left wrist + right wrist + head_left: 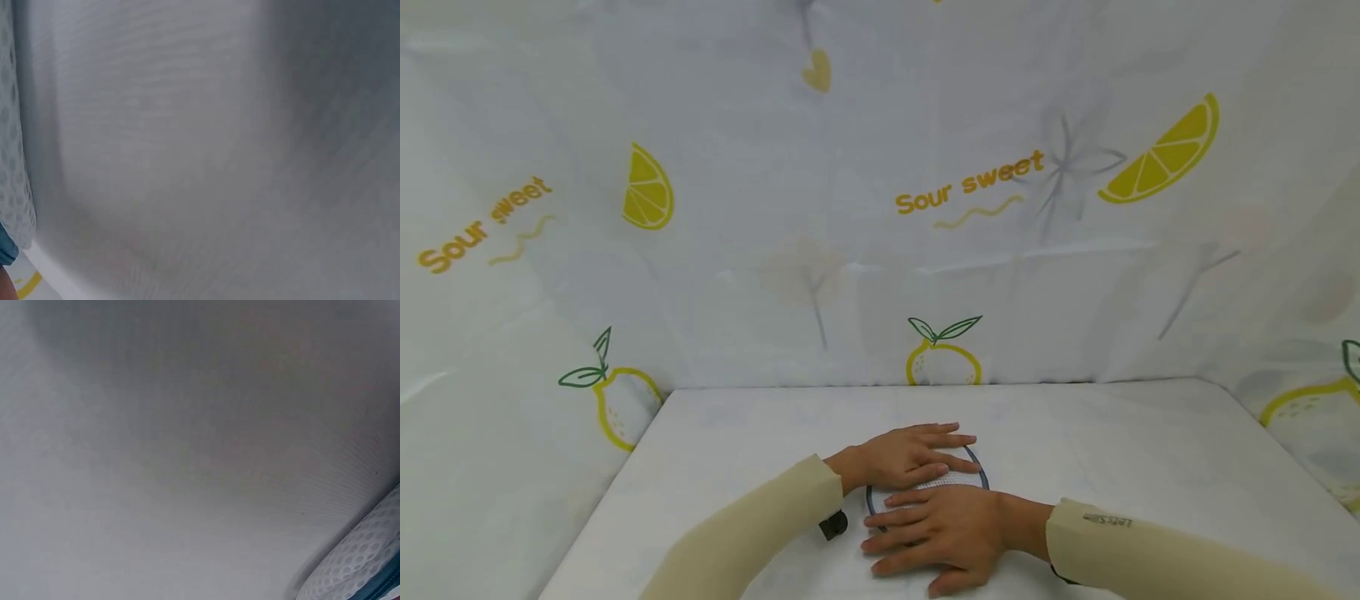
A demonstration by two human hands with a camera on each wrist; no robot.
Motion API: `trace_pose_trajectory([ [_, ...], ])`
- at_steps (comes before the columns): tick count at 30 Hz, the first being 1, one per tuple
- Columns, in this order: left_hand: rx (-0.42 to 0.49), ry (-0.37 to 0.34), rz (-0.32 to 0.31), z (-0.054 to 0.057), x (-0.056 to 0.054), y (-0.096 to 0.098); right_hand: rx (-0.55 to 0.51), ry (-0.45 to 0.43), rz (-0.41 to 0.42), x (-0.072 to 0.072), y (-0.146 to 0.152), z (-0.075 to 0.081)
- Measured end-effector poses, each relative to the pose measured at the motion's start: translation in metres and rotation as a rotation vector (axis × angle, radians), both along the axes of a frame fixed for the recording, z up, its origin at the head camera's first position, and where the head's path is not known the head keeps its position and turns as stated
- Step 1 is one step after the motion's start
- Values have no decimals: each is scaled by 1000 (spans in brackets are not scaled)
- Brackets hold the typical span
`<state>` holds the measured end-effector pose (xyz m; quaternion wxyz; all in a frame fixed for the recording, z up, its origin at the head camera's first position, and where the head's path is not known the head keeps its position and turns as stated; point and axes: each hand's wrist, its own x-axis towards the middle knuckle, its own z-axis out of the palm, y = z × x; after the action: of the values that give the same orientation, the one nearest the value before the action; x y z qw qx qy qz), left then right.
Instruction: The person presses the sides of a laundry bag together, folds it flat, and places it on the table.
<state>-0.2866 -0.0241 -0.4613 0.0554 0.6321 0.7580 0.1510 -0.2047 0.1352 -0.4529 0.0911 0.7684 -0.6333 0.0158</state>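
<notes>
A white mesh bag point(958, 478) with dark blue edging lies on the white table, mostly hidden under both hands. My left hand point(904, 457) rests on its far part, with fingers stretched to the right. Closer to me, my right hand point(943, 529) lies palm down on the near part, fingers spread and pointing left. In the left wrist view, the white mesh point(9, 137) shows along the left edge, with a sliver of fingertip below it. The right wrist view catches the mesh point(353, 559) and a teal-blue trim point(380, 584) at the lower right corner.
The white tabletop point(760, 417) stretches out around the hands. Behind it hangs a white sheet point(865, 317) printed with lemons and "Sour sweet" lettering, which also encloses the sides. A small black item point(833, 525) sits beneath the left wrist.
</notes>
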Motion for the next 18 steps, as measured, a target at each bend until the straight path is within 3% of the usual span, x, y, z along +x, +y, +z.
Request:
trace_pose_trajectory([
  [9, -35, 34, 3, -8, 2, 0, -42, 3, 31, -2, -1, -14],
  [18, -48, 80, -22, -8, -1, 2, -59, 2, 25, -3, 0, -17],
])
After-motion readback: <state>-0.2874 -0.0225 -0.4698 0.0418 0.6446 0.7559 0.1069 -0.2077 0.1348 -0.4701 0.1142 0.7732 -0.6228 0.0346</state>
